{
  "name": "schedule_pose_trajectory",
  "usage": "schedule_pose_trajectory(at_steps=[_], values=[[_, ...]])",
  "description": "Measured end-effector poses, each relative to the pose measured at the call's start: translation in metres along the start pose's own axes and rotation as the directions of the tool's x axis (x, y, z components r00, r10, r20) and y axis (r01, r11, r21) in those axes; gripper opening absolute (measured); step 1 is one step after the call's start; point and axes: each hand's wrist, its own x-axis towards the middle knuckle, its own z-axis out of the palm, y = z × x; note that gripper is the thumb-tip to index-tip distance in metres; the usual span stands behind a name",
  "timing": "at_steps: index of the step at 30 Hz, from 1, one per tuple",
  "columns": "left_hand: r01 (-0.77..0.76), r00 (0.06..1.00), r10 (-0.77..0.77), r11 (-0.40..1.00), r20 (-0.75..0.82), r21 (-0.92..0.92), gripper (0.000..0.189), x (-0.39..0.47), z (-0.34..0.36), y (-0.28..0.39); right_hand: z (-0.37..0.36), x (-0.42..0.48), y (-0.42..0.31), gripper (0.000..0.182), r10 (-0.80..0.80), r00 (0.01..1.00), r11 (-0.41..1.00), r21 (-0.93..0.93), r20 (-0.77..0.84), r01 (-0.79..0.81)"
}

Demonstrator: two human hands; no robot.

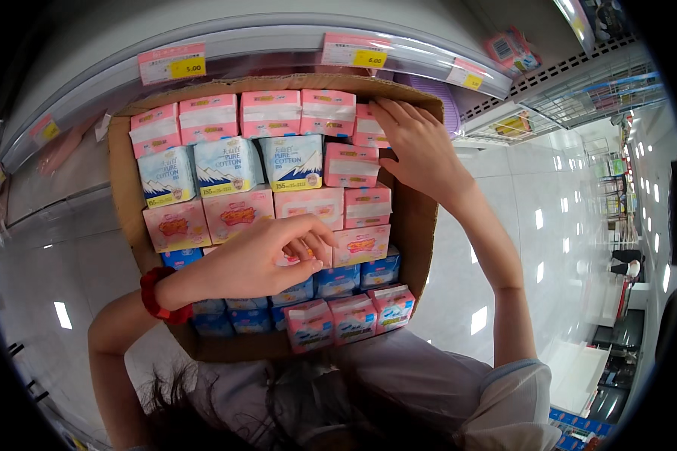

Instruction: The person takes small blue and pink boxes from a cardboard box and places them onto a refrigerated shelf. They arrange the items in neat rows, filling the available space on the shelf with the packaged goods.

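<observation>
A cardboard box (412, 220) in front of me holds rows of packs that look like sanitary pads. In its far right corner, my right hand (417, 141) has its fingers and thumb around the right end of a pink pack (365, 132), partly hiding it. Another pink pack (352, 165) lies just below. My left hand (282, 253), a red scrunchie (161, 294) at its wrist, is over the middle rows with loosely curled fingers and nothing visible in them. Light blue packs with a mountain print (225, 163) fill part of the second row.
Beyond the box runs a store shelf edge (271, 48) with price tags (172, 63). Dark blue packs (338, 280) and upright pink packs (352, 318) sit at the near side. A wire rack (592, 101) stands to the right, above a shiny tiled floor (485, 237).
</observation>
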Motion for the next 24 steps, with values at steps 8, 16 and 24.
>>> schedule_pose_trajectory(at_steps=[8,16,24], values=[[0.013,1.0,-0.013,1.0,0.001,0.005,0.025,-0.001,0.0,0.0,0.03,0.004,0.01,0.066,-0.035,0.989,0.999,0.001,-0.14,0.035],[-0.017,0.996,0.01,0.997,-0.089,-0.078,0.04,-0.003,-0.002,0.001,-0.03,-0.008,0.018,0.067,0.128,0.989,0.914,0.395,-0.074,-0.088],[0.118,0.993,-0.078,0.454,0.092,-0.883,0.055,0.012,-0.007,-0.001,-0.052,-0.008,-0.011,0.064,-0.09,0.979,0.201,0.966,0.185,-0.165]])
